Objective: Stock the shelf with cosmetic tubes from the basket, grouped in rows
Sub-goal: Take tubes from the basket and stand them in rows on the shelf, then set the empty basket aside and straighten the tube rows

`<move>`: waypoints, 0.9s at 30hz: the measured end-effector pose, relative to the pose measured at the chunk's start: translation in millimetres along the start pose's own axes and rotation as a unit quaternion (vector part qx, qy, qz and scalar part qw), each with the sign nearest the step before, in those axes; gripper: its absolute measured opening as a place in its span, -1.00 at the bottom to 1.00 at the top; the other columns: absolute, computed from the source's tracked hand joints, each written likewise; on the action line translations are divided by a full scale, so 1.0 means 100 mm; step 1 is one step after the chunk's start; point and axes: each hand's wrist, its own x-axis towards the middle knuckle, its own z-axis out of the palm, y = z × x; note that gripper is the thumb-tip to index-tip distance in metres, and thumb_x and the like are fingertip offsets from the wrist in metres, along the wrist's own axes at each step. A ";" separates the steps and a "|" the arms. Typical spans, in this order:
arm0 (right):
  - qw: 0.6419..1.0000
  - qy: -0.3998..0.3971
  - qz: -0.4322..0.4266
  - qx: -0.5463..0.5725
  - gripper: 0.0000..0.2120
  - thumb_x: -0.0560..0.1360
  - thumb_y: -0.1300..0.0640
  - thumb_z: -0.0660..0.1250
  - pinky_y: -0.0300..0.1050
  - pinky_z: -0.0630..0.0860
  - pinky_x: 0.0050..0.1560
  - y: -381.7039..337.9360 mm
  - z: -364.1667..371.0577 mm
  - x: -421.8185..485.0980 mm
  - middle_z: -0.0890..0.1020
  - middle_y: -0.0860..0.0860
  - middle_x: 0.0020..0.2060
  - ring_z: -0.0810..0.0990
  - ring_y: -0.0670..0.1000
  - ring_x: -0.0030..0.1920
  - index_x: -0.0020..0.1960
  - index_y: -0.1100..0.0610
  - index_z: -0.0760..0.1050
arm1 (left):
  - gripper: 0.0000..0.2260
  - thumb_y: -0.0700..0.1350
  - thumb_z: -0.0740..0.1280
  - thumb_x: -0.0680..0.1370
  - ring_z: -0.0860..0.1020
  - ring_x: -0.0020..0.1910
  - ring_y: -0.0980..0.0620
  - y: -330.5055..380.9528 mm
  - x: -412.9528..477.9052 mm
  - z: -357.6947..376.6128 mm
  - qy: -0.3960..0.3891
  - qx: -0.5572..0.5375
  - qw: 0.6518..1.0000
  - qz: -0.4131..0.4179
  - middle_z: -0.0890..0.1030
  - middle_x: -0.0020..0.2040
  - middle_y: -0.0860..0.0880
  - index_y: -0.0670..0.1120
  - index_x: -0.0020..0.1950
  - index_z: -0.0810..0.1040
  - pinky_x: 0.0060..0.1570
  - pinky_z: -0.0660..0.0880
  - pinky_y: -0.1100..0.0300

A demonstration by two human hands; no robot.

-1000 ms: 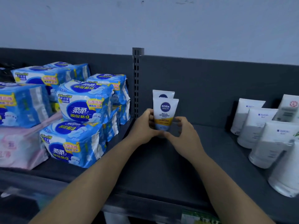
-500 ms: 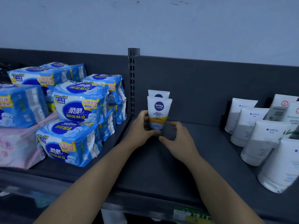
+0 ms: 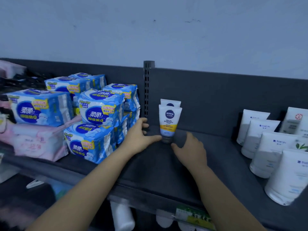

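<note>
A white Nivea Men tube [image 3: 169,120] with a yellow band stands upright on its dark cap on the dark shelf [image 3: 150,164], close to the back panel. A second tube of the same kind [image 3: 170,103] stands right behind it, mostly hidden. My left hand [image 3: 139,136] lies on the shelf just left of the front tube, thumb stretched toward the cap, fingers loosely bent near the slotted upright. My right hand [image 3: 190,149] rests on the shelf just right of the cap, fingers relaxed. Neither hand holds anything. No basket is in view.
Blue packs of pads [image 3: 98,110] are stacked left of the slotted upright [image 3: 146,90], with pink packs [image 3: 33,140] beside them. Rows of white tubes [image 3: 266,142] fill the shelf's right end. More bottles hang below the shelf's front edge [image 3: 150,195].
Both hands have let go of the front tube and drawn back a little; it now stands free on its cap. The camera view has shifted slightly.
</note>
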 end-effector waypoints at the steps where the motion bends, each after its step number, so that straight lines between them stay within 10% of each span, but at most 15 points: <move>1: 1.000 0.012 -0.004 -0.016 -0.41 0.46 -0.10 0.33 0.05 0.42 0.20 -0.01 -0.03 -0.02 0.51 0.13 0.25 0.43 0.19 0.26 0.37 0.17 0.31 | -0.28 -0.04 0.57 0.35 0.50 0.05 0.04 0.05 -0.14 -0.07 0.002 0.001 1.000 -0.008 0.49 0.23 0.00 -0.06 0.42 0.32 0.01 0.41 0.25; 6: 0.981 0.114 -0.153 -0.031 -0.52 0.41 0.03 0.33 0.08 0.50 -0.11 -0.25 -0.22 -0.23 0.60 0.19 0.03 0.54 0.26 -0.02 0.26 0.25 0.45 | -0.27 0.13 0.50 0.38 0.49 0.22 0.04 0.11 -0.96 -0.46 0.057 0.161 0.985 0.003 0.48 0.32 -0.01 -0.02 0.45 0.29 0.23 0.44 0.11; 9: 0.951 0.128 -0.280 -0.018 -0.49 0.39 -0.07 0.19 0.07 0.53 -0.18 -0.49 -0.26 -0.60 0.63 0.18 -0.04 0.58 0.26 -0.11 0.18 0.26 0.52 | -0.26 0.33 0.29 0.44 0.44 0.31 -0.06 0.10 -1.51 -0.73 0.111 0.376 0.920 0.001 0.45 0.35 -0.03 -0.05 0.48 0.23 0.24 0.42 0.02; 16: 0.907 -0.046 -0.419 -0.024 -0.36 0.38 -0.25 0.21 0.07 0.54 -0.04 -0.90 -0.01 -1.73 0.60 0.13 0.14 0.59 0.22 0.03 0.30 0.15 0.47 | -0.25 0.43 0.13 0.34 0.58 0.04 -0.12 -0.15 -2.77 -1.21 0.176 0.577 0.793 -0.084 0.60 0.11 -0.02 0.00 0.38 0.43 0.06 0.44 0.01; 27: 0.820 -0.237 -0.520 -0.035 -0.40 0.53 -0.16 0.20 0.02 0.42 0.20 -1.25 0.92 -2.95 0.42 0.05 0.34 0.41 0.12 0.30 0.48 0.08 0.19 | -0.27 0.38 0.23 0.40 0.55 0.11 -0.17 -1.08 -4.13 -1.66 0.136 0.585 0.751 -0.275 0.56 0.21 -0.10 -0.06 0.41 0.40 0.12 0.44 -0.03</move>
